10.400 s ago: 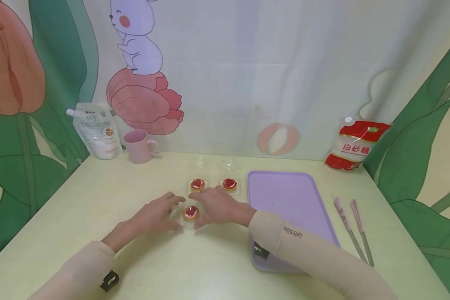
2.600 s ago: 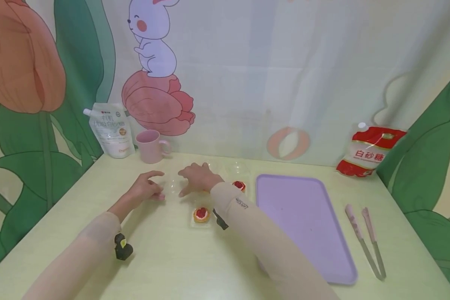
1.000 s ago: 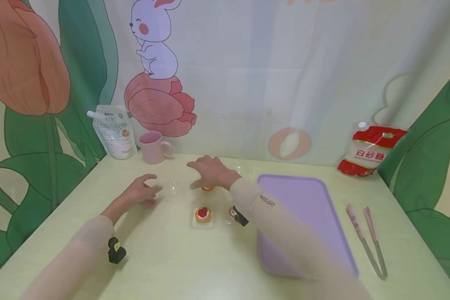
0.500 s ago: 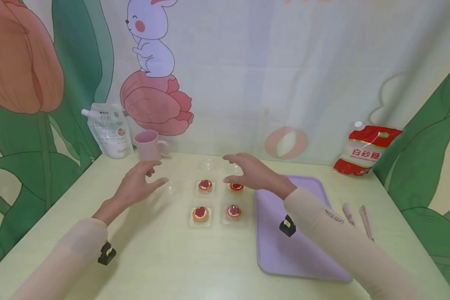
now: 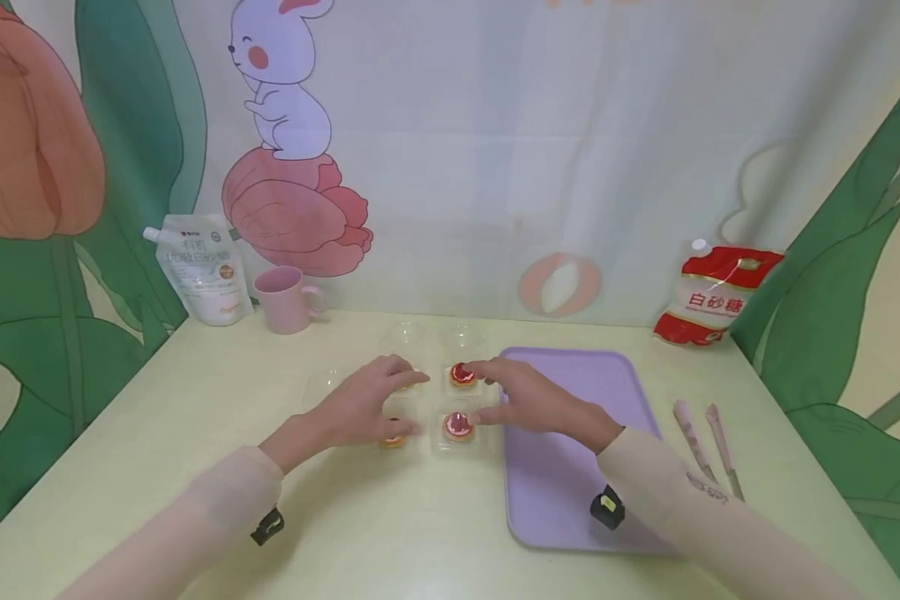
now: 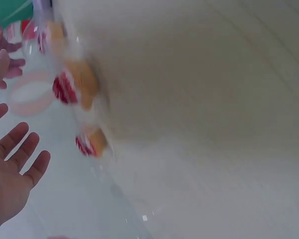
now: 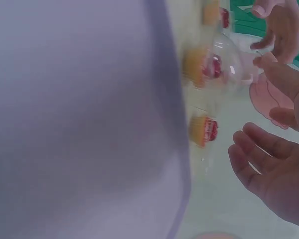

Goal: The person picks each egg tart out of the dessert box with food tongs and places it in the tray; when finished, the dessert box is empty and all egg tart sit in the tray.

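Observation:
Several small fruit tarts with red topping sit in clear plastic boxes mid-table. My left hand (image 5: 363,404) hovers over the left-hand ones, fingers spread and relaxed. It partly hides the front left tart (image 5: 392,437) and almost covers the one behind it. From the other side my right hand (image 5: 536,396) reaches in with loosely bent fingers, its tips overlapping the edges of the front right tart (image 5: 459,427) and the back right tart (image 5: 462,374). A clear dome (image 7: 232,62) covers the front right tart in the right wrist view. Neither hand grips anything.
Clear lids (image 5: 461,335) lie open behind and left of the tarts. A purple tray (image 5: 555,500) is under my right forearm, with two pink-handled utensils (image 5: 690,429) beyond it. A pink mug (image 5: 283,300), a white pouch (image 5: 202,271) and a red sugar bag (image 5: 712,296) line the back.
My right hand has left the back left tart and moved right, then lowered beside the right-hand tarts. My left hand has moved right, from beside the open lid to over the left-hand tarts.

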Demonstrator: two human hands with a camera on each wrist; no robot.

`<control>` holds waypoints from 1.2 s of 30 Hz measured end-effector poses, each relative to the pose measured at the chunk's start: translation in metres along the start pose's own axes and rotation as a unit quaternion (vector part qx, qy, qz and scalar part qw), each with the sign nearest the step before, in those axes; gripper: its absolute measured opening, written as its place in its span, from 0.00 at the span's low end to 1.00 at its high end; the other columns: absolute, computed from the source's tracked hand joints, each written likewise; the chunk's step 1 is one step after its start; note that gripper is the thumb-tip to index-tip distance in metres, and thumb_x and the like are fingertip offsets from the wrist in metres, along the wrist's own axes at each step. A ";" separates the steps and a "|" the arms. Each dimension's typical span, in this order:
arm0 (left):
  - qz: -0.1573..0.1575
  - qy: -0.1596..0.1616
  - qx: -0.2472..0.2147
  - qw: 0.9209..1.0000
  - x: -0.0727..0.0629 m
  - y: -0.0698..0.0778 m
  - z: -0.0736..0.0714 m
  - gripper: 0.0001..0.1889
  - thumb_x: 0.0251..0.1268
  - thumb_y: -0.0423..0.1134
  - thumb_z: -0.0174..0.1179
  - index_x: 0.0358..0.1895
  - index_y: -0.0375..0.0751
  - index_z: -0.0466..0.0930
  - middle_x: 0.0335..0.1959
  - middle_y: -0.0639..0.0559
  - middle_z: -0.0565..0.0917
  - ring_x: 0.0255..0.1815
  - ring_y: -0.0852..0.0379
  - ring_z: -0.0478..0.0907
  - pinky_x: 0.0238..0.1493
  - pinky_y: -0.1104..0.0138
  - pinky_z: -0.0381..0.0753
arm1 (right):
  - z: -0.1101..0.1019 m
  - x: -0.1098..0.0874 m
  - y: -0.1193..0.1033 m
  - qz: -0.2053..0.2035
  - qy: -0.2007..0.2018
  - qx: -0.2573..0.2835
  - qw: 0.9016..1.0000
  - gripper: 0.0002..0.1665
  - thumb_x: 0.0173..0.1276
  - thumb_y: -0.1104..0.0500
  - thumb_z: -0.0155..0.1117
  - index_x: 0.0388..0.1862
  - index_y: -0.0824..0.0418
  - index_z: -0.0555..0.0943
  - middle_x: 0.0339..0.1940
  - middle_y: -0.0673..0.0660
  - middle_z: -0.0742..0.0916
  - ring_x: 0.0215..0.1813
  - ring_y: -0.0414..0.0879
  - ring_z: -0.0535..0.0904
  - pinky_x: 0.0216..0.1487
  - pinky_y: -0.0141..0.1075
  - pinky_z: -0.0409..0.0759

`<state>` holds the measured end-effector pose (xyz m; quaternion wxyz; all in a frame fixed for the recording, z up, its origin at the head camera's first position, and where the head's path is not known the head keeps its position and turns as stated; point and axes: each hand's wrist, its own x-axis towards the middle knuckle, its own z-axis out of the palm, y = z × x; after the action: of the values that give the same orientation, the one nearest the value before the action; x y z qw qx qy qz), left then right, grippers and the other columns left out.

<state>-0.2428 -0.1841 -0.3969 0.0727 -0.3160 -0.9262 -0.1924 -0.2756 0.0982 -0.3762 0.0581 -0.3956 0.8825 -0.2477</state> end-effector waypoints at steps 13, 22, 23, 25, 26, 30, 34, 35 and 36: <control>0.047 -0.036 0.027 0.998 0.014 0.016 0.029 0.37 0.47 0.56 0.77 0.63 0.47 0.78 0.55 0.48 0.81 0.58 0.49 0.74 0.60 0.50 0.74 | 0.030 -0.009 0.008 0.014 -0.016 -0.018 1.000 0.45 0.54 0.51 0.80 0.69 0.63 0.73 0.64 0.62 0.80 0.65 0.58 0.75 0.65 0.53 0.74; 0.035 -0.042 0.021 0.998 0.018 0.022 0.033 0.36 0.48 0.50 0.78 0.63 0.45 0.77 0.58 0.49 0.82 0.63 0.47 0.74 0.65 0.48 0.71 | 0.034 -0.010 0.005 0.027 -0.006 -0.034 0.999 0.44 0.53 0.52 0.81 0.67 0.65 0.74 0.62 0.63 0.81 0.65 0.58 0.75 0.66 0.53 0.73; 0.033 -0.045 0.018 0.998 0.018 0.022 0.034 0.36 0.48 0.50 0.78 0.63 0.45 0.77 0.59 0.50 0.82 0.63 0.47 0.74 0.66 0.48 0.71 | 0.034 -0.010 0.005 0.028 -0.004 -0.034 0.999 0.44 0.53 0.52 0.81 0.67 0.65 0.74 0.62 0.63 0.81 0.64 0.58 0.75 0.66 0.53 0.73; 0.030 -0.049 0.016 0.998 0.018 0.022 0.035 0.35 0.49 0.49 0.77 0.63 0.45 0.77 0.59 0.50 0.82 0.64 0.47 0.74 0.67 0.48 0.71 | 0.035 -0.011 0.004 0.030 -0.003 -0.034 0.999 0.44 0.53 0.52 0.81 0.67 0.65 0.74 0.62 0.63 0.81 0.64 0.58 0.76 0.66 0.53 0.74; 0.027 -0.051 0.016 0.998 0.018 0.022 0.036 0.36 0.49 0.49 0.77 0.64 0.45 0.77 0.59 0.50 0.82 0.64 0.47 0.74 0.67 0.48 0.71 | 0.035 -0.011 0.003 0.030 -0.003 -0.034 0.999 0.44 0.53 0.52 0.81 0.67 0.65 0.74 0.62 0.63 0.81 0.64 0.58 0.76 0.65 0.53 0.74; 0.025 -0.051 0.014 0.998 0.016 0.021 0.037 0.35 0.50 0.49 0.77 0.64 0.45 0.77 0.59 0.50 0.82 0.63 0.48 0.74 0.68 0.49 0.71 | 0.037 -0.012 0.003 0.032 -0.005 -0.037 0.999 0.44 0.53 0.51 0.81 0.66 0.66 0.74 0.61 0.64 0.81 0.64 0.58 0.76 0.65 0.53 0.74; 0.026 -0.048 0.015 0.998 0.014 0.022 0.038 0.35 0.50 0.49 0.77 0.64 0.46 0.77 0.59 0.51 0.82 0.64 0.49 0.74 0.69 0.50 0.69 | 0.037 -0.011 0.003 0.036 -0.006 -0.043 0.998 0.46 0.52 0.50 0.81 0.66 0.68 0.74 0.62 0.64 0.81 0.64 0.58 0.76 0.66 0.52 0.74; 0.027 -0.045 0.016 0.998 0.014 0.022 0.039 0.35 0.50 0.49 0.77 0.64 0.46 0.77 0.59 0.51 0.81 0.64 0.49 0.73 0.69 0.50 0.69 | 0.037 -0.011 0.003 0.038 -0.006 -0.044 0.998 0.46 0.52 0.49 0.81 0.66 0.68 0.74 0.62 0.64 0.81 0.64 0.59 0.75 0.66 0.52 0.74; 0.029 -0.042 0.018 0.999 0.013 0.023 0.039 0.36 0.49 0.49 0.77 0.64 0.46 0.77 0.59 0.51 0.81 0.63 0.49 0.73 0.68 0.50 0.69 | 0.038 -0.011 0.003 0.038 -0.006 -0.046 0.998 0.47 0.52 0.49 0.81 0.67 0.68 0.74 0.62 0.65 0.81 0.64 0.59 0.76 0.66 0.52 0.74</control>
<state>-0.2397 -0.1447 -0.4220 0.0448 -0.3491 -0.9223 -0.1595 -0.2592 0.0928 -0.4113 0.0549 -0.3654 0.9070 -0.2022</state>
